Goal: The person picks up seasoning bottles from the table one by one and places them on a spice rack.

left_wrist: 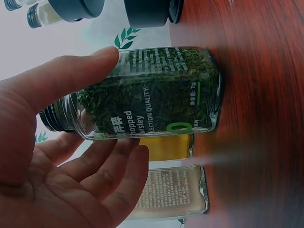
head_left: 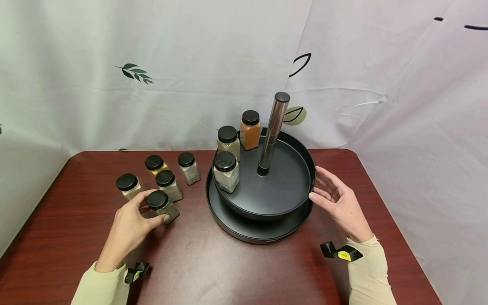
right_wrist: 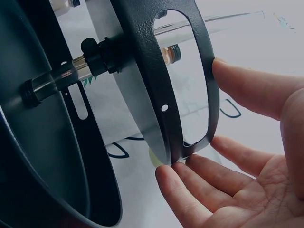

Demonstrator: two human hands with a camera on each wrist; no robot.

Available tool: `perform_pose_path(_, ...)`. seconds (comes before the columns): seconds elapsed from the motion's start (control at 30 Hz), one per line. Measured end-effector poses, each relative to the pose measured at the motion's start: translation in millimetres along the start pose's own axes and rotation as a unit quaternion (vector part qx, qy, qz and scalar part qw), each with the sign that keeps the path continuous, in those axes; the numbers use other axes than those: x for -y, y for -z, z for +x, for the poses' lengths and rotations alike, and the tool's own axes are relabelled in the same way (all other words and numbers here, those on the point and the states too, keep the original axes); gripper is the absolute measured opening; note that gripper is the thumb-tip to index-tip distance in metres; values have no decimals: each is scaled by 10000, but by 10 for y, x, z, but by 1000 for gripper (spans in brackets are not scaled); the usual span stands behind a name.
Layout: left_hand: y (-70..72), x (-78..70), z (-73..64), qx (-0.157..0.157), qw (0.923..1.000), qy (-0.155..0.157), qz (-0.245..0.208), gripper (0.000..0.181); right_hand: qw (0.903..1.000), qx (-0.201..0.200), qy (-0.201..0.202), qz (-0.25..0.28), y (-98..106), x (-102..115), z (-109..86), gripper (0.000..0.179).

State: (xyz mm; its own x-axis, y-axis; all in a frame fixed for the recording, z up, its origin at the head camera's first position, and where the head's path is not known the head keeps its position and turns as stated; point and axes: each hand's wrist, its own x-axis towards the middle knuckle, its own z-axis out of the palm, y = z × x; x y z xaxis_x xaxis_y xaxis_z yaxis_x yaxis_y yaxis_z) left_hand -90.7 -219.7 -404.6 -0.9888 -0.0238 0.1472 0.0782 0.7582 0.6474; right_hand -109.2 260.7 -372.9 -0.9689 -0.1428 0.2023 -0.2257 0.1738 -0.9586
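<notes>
My left hand (head_left: 128, 224) grips a square glass jar of chopped parsley (left_wrist: 156, 97) with a black lid, thumb on one side and fingers on the other. In the head view this jar leans slightly, its lid toward the hand. On the right, my right hand (head_left: 342, 205) touches the rim of the upper tray (head_left: 282, 197) of a black two-tier round rack. In the right wrist view, the thumb and fingertips are spread along the outer wall of this tray (right_wrist: 152, 90), beside its cut-out slot, fingers only loosely bent.
Several other spice jars stand left of the rack, among them a pale one (head_left: 189, 169) and a yellow one (head_left: 155, 164). Three jars, including an orange one (head_left: 250, 131), sit on the upper tray's left side. A post (head_left: 272, 131) rises from it; the lower tray (head_left: 259, 236) is beneath.
</notes>
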Motion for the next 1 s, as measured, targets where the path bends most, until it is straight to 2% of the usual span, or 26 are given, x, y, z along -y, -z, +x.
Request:
perform_pose_path(0.23, 18, -4, 3, 86, 9999, -46, 96, 63, 10000, -6, -7, -55, 1, 3, 1, 70)
perform_pose_path(0.53, 29, -25, -1, 411, 9989, 175, 117, 68, 9998, -20, -134, -164, 2, 15, -7, 71)
perform_pose_path(0.87, 26, -51, -1, 294, 9991, 171, 262, 66, 9995, 14, -266, -196, -4, 22, -10, 74)
perform_pose_path(1.0, 25, -53, -2, 81, 9994, 43, 336, 63, 9992, 21, -298, -263, -4, 23, -13, 74)
